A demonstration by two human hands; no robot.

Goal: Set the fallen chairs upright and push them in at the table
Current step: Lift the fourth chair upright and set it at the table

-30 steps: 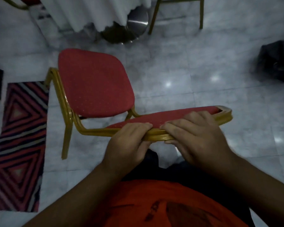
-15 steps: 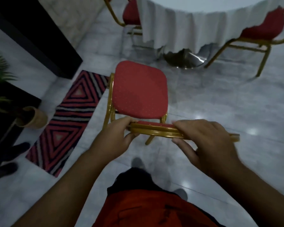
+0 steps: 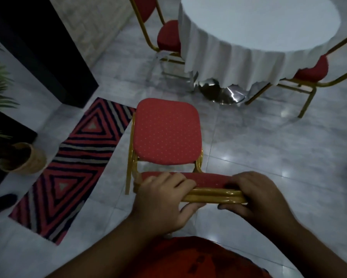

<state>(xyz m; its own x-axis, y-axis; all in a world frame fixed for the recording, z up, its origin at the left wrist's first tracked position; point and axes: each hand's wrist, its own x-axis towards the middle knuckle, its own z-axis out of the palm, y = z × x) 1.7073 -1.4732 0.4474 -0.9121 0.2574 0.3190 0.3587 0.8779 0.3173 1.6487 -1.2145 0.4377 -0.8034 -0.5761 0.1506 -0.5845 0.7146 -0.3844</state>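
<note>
A chair (image 3: 166, 135) with a red dotted seat and gold metal frame stands upright on the marble floor in front of me, its seat facing the table. My left hand (image 3: 164, 199) grips the left end of the backrest's top rail. My right hand (image 3: 254, 195) grips the right end of that same rail. Beyond the chair stands a round table (image 3: 238, 53) under a white cloth, with a shiny metal base (image 3: 220, 93). A stretch of bare floor lies between the chair and the table.
Two more red chairs sit at the table, one at its left (image 3: 166, 35) and one at its right (image 3: 310, 71). A striped red rug (image 3: 72, 161) lies left of the chair. A potted plant (image 3: 22, 157) and a dark cabinet (image 3: 38, 49) stand at the far left.
The chair has gone from tilted sideways to upright and square to the table. My view has lifted, bringing the table and its two chairs into sight. Both hands kept their hold on the backrest.
</note>
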